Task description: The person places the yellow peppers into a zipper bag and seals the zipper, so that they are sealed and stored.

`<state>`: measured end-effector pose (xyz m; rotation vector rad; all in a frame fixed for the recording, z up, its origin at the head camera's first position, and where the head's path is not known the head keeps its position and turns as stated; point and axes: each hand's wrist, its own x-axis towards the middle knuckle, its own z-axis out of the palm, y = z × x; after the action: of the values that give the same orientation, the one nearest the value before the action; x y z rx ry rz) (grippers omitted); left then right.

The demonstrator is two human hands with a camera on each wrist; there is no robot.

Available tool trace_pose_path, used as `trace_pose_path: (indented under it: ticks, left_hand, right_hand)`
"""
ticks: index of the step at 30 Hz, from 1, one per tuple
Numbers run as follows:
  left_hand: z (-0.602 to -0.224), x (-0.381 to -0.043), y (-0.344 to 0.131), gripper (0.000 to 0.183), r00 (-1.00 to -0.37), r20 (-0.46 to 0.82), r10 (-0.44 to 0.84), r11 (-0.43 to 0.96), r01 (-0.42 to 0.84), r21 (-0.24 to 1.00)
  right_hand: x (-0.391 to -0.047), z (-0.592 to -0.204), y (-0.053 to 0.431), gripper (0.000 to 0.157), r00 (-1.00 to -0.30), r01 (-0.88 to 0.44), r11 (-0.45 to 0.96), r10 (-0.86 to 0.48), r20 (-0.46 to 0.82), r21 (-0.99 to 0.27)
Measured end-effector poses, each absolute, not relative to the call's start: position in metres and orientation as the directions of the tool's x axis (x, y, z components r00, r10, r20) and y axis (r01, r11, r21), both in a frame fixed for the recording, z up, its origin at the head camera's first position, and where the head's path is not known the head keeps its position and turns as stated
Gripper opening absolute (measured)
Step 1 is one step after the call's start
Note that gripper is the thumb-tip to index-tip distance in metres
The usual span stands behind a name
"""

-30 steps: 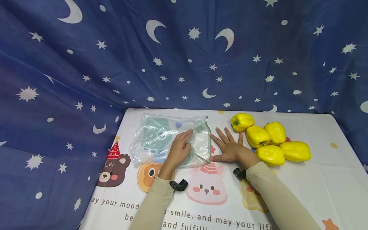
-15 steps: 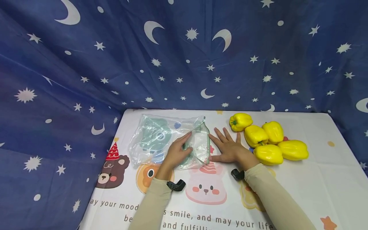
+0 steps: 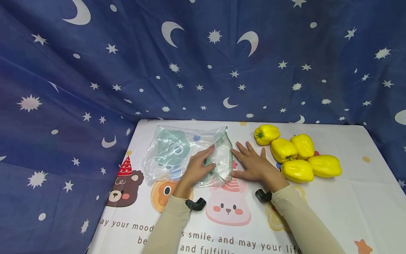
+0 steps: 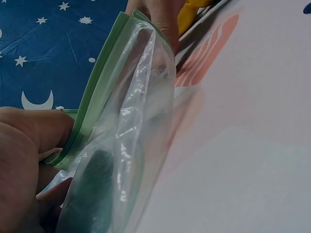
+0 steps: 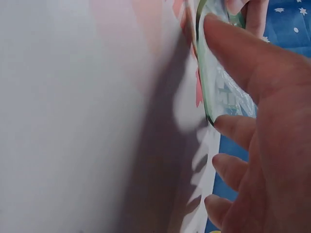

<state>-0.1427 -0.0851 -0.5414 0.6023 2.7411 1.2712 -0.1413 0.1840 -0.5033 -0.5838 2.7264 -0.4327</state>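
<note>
A clear plastic zip bag (image 3: 172, 148) with a green edge lies flat on the table, its mouth towards the right. My left hand (image 3: 195, 167) lies over the bag near the mouth and holds back its upper edge, so the mouth gapes. In the left wrist view the green zip strip (image 4: 95, 77) runs up from the left fingers. My right hand (image 3: 253, 165) rests with fingers spread just right of the mouth; in the right wrist view its thumb and forefinger touch the lower green edge (image 5: 205, 82).
Several yellow bell peppers (image 3: 283, 150) sit close together right of my right hand. The white tablecloth (image 3: 364, 204) bears printed animals and lettering. A dark blue curtain (image 3: 203, 70) with moons and stars hangs behind the table.
The left thumb has spread away from its fingers, and the left hand has shifted slightly right at the bag's mouth. The right hand has stayed nearly in place.
</note>
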Motion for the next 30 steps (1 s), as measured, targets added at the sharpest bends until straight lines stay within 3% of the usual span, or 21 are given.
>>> trace_pose_path:
  ticks: [11, 22, 30]
  left_hand:
    - [-0.539, -0.142, -0.083, 0.074, -0.922, 0.109, 0.372, 0.586, 0.324, 0.743]
    - [-0.541, -0.141, -0.083, 0.074, -0.920, 0.099, 0.379, 0.582, 0.320, 0.748]
    - [-0.540, -0.141, -0.083, 0.074, -0.919, 0.099, 0.383, 0.574, 0.321, 0.753]
  right_hand:
    - [-0.137, -0.494, 0.190, 0.082, -0.887, -0.396, 0.833, -0.456, -0.076, -0.386]
    - [-0.131, -0.470, 0.218, 0.061, -0.915, -0.396, 0.855, -0.334, 0.227, -0.336]
    - [-0.125, -0.454, 0.254, 0.056, -0.931, -0.292, 0.921, -0.212, 0.296, -0.259]
